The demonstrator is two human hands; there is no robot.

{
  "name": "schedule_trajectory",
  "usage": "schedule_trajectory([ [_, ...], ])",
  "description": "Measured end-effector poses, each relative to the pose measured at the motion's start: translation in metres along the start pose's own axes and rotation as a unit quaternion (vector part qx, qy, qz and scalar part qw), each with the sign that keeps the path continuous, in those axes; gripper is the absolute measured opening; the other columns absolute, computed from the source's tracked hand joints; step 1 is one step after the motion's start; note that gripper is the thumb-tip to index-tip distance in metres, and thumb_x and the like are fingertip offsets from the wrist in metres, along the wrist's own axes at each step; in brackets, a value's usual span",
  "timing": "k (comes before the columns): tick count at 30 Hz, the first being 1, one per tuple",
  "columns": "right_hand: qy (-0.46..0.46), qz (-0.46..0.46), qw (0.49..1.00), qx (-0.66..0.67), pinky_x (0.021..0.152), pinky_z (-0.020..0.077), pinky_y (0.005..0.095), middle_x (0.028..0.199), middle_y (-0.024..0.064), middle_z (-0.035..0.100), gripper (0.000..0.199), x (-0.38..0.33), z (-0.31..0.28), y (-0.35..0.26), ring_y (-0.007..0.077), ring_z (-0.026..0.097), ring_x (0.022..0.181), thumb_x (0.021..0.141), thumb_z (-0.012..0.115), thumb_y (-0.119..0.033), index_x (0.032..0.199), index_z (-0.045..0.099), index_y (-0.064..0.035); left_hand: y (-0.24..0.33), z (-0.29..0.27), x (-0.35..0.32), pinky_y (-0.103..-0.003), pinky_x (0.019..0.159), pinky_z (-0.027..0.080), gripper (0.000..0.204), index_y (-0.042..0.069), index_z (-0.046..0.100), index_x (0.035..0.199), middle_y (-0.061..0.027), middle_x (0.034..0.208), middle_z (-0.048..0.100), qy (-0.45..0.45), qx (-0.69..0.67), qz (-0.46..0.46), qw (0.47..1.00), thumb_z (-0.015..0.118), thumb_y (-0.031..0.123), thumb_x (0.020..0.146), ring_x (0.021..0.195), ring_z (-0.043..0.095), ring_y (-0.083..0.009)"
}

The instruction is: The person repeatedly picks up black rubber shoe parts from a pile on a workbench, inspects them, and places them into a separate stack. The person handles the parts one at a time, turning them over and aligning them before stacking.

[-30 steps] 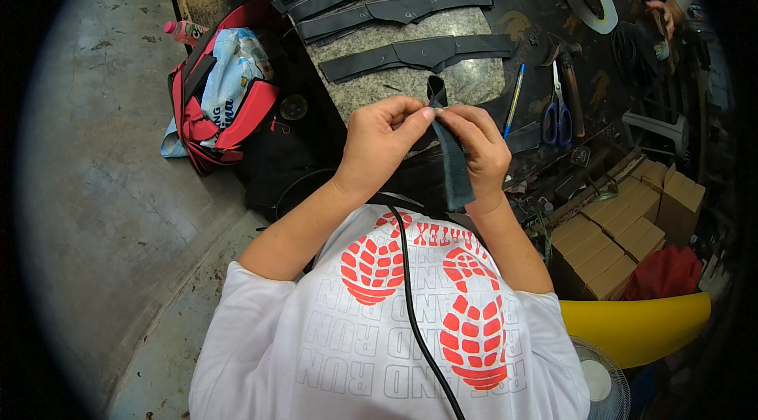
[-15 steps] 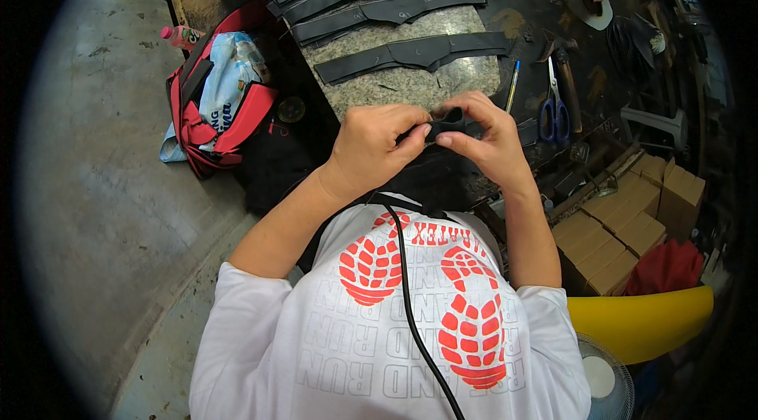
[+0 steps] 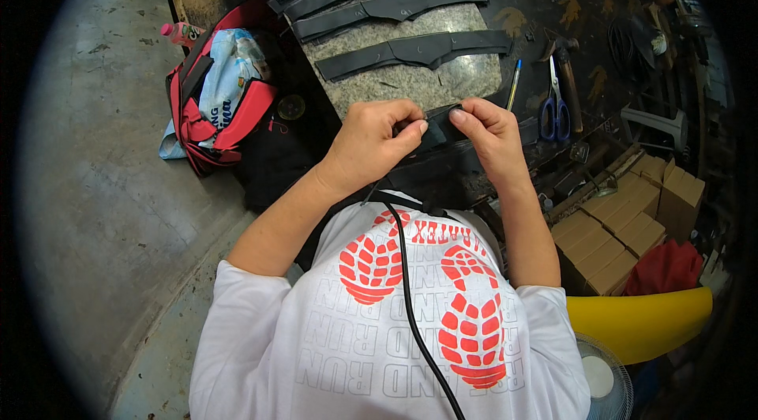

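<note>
Free room: a bare strip of the stone slab (image 3: pixel 410 88) is left just ahead of the hands. Obstacles: ahead, black cut strips (image 3: pixel 414 49) are laid across the slab; to the right, pen (image 3: pixel 513 84), scissors (image 3: pixel 554 108), hammer (image 3: pixel 567 80); lower right, cardboard boxes (image 3: pixel 624 226); left, a red bag (image 3: pixel 217 100).

White short-sleeved T-shirt (image 3: pixel 379 341), red shoe-sole prints and grey lettering on front; black cable (image 3: pixel 410 294) down chest; forearms bare.

- Left hand (image 3: pixel 371 140): fingers curled, thumb and fingertips pinched together, knuckles up.
- Right hand (image 3: pixel 485 129): same pinch, facing the left, fingertips nearly meeting.
- Both forearms bare, angled inward from the shoulders.
</note>
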State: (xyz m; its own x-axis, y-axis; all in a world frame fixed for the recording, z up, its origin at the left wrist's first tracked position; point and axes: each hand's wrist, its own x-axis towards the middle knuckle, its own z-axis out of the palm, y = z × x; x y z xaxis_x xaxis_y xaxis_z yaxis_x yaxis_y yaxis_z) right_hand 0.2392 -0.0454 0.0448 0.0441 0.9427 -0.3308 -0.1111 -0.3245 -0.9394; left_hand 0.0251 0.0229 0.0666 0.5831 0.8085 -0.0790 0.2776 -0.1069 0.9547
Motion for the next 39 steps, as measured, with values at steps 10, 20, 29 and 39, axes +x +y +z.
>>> schedule_trajectory([
  [10, -0.022, -0.063, 0.995, 0.070, 0.101, 0.0491, 0.0294, 0.127, 0.0081, 0.064, 0.061, -0.004, 0.010, 0.000, 0.0172, 0.062, 0.116, 0.075, 0.085, 0.002, 0.131, 0.061, 0.0013, 0.003, 0.005, -0.006, -0.035, 0.062, 0.053, 0.014, 0.000, 0.073, 0.094, -0.0150, 0.083, 0.072, 0.039, 0.068, 0.094, 0.992, 0.076, 0.012, 0.086, 0.070, 0.070, -0.0261],
  [20, -0.029, -0.111, 0.987, 0.113, 0.097, 0.0522, 0.0289, 0.128, 0.0098, 0.064, 0.053, -0.007, 0.005, 0.013, 0.0161, 0.064, 0.111, 0.079, 0.079, 0.011, 0.128, 0.061, 0.0011, 0.008, 0.002, -0.010, -0.033, 0.068, 0.056, 0.027, -0.002, 0.075, 0.103, -0.0170, 0.093, 0.075, 0.006, -0.028, 0.026, 0.999, 0.082, 0.014, 0.081, 0.079, 0.074, -0.0267],
  [29, -0.009, -0.086, 0.989, 0.119, 0.096, 0.0517, 0.0292, 0.124, 0.0074, 0.063, 0.060, -0.006, 0.008, 0.010, 0.0162, 0.065, 0.106, 0.075, 0.081, 0.010, 0.130, 0.059, 0.0004, 0.012, 0.002, -0.008, -0.023, 0.072, 0.054, 0.025, -0.005, 0.075, 0.106, -0.0080, 0.089, 0.076, -0.016, -0.057, -0.068, 0.996, 0.081, 0.006, 0.084, 0.081, 0.068, -0.0084],
  [39, 0.007, -0.046, 0.994, 0.102, 0.102, 0.0486, 0.0289, 0.128, 0.0074, 0.062, 0.061, -0.005, 0.009, 0.015, 0.0153, 0.060, 0.116, 0.076, 0.082, 0.005, 0.132, 0.058, -0.0003, 0.003, 0.006, -0.006, -0.027, 0.065, 0.053, 0.025, -0.003, 0.076, 0.104, -0.0112, 0.083, 0.075, -0.019, -0.107, -0.116, 0.987, 0.080, 0.013, 0.085, 0.070, 0.068, -0.0122],
])
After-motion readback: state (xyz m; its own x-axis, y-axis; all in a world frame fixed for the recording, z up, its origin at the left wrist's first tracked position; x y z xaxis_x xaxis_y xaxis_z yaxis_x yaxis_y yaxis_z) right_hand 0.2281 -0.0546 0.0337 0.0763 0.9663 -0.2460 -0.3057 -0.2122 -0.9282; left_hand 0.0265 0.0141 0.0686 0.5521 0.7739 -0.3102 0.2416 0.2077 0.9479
